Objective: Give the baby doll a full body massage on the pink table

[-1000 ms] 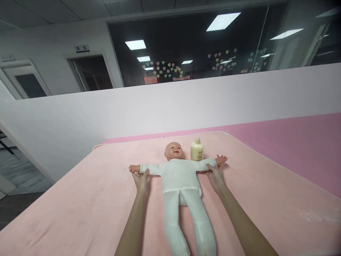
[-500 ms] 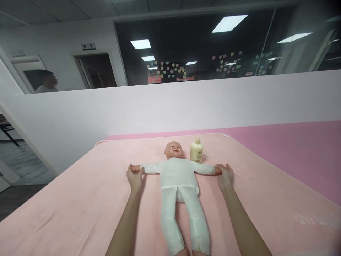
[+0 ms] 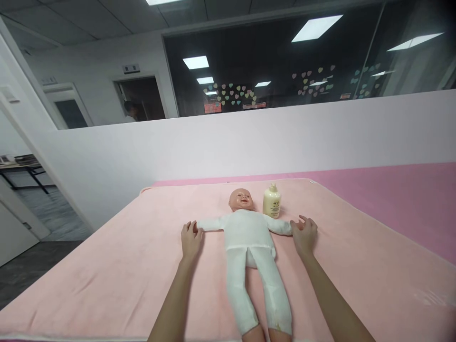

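Observation:
A baby doll [image 3: 248, 232] in a white suit lies on its back on a pink blanket [image 3: 117, 256], its arms stretched out to both sides. My left hand [image 3: 191, 241] is closed around the doll's hand on the left, and its fingers cover that small hand. At the other arm, my right hand [image 3: 304, 236] is closed at the cuff with thumb and fingers curled, hiding most of the doll's hand there. Beside the doll's head stands a pale yellow pump bottle [image 3: 272, 203], upright and touched by neither hand.
A low white wall [image 3: 249, 142] runs behind the padded surface, with a dark window [image 3: 270, 61] above it. Pink padding [image 3: 399, 190] shows beyond the blanket. Far back, a person [image 3: 131, 112] is by a doorway. Papers lie on a table [image 3: 21, 166] at left.
The view has turned slightly left. My left fingers now cover the doll's hand, which showed before. My right hand has shifted inward to the cuff. The person behind has moved right.

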Demonstrator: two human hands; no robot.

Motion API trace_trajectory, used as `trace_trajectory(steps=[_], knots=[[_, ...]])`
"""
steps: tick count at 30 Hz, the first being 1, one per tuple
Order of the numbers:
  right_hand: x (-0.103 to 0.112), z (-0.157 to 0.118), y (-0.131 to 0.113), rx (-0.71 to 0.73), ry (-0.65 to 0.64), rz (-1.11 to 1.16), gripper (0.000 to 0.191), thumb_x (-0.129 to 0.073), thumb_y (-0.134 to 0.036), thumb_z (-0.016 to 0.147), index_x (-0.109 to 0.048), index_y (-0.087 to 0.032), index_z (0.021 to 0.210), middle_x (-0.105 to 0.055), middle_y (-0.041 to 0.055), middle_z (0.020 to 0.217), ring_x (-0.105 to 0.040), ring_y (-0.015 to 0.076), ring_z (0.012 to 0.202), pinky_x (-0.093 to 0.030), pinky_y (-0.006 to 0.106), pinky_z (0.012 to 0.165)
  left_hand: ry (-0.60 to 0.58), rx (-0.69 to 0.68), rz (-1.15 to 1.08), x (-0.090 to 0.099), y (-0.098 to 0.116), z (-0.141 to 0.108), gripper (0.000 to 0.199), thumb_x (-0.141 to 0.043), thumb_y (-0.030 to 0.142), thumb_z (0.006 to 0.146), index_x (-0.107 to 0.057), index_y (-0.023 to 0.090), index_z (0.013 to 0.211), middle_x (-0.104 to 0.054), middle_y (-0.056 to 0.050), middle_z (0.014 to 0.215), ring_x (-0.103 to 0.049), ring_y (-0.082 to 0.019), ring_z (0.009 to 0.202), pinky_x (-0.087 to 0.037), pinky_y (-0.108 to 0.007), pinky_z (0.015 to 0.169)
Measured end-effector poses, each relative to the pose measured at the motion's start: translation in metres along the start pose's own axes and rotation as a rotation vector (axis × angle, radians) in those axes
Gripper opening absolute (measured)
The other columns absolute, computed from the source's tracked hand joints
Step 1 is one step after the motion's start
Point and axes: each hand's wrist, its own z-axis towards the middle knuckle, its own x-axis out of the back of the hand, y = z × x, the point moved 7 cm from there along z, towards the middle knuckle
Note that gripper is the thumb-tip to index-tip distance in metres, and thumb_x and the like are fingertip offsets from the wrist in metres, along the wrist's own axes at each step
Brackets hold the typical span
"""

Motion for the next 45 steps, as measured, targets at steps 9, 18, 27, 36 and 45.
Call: trace_trajectory(steps=[9,18,27,36,45], knots=[[-0.016,-0.004,-0.006,0.003,-0.207,-0.166,0.041,-0.048,-0.05,0.07,-0.07,-0.018,0.084,-0.043,0.0169,0.119,-0.043,0.031,0.108,-0.034,0.041,0.091,-0.02,-0.043,0.14,0.0,0.007,0.003,0.037,-0.039,0.037,0.084,-0.057,0.017,0.109,-0.056,-0.011,0.112,-0.05,-0.027,0.105,-0.041,-0.041,0.089],[-0.018,-0.004,-0.005,0.022,-0.185,-0.188,0.043,-0.047,-0.048,0.073,-0.067,-0.017,0.096,-0.044,0.0191,0.122,-0.036,0.0344,0.12,-0.031,0.046,0.094,-0.033,-0.079,0.196,-0.003,0.012,0.005,0.033,-0.035,0.033,0.087,-0.056,0.016,0.105,-0.055,-0.012,0.108,-0.049,-0.027,0.104,-0.042,-0.042,0.088],[-0.02,-0.001,0.0,0.04,-0.181,-0.225,0.043,-0.044,-0.048,0.076,-0.064,-0.017,0.1,-0.046,0.0174,0.124,-0.037,0.0329,0.12,-0.029,0.047,0.097,-0.053,-0.107,0.148,-0.009,0.01,0.006,0.037,-0.029,0.03,0.088,-0.055,0.014,0.108,-0.058,-0.011,0.11,-0.042,-0.028,0.116,-0.033,-0.046,0.102],[-0.027,0.002,0.005,0.122,-0.247,-0.278,0.038,-0.041,-0.046,0.077,-0.069,-0.021,0.08,-0.059,0.0134,0.104,-0.045,0.0295,0.105,-0.031,0.043,0.092,-0.028,-0.126,0.165,-0.009,0.009,0.006,0.04,-0.032,0.033,0.087,-0.056,0.013,0.112,-0.059,-0.012,0.111,-0.044,-0.028,0.116,-0.035,-0.048,0.101],[-0.025,0.004,0.007,0.154,-0.283,-0.234,0.042,-0.04,-0.05,0.077,-0.068,-0.018,0.079,-0.062,0.0127,0.093,-0.05,0.0267,0.093,-0.032,0.042,0.089,-0.039,-0.17,0.212,-0.016,0.003,0.006,0.044,-0.03,0.029,0.088,-0.055,0.014,0.12,-0.056,-0.013,0.119,-0.042,-0.027,0.118,-0.03,-0.047,0.105]])
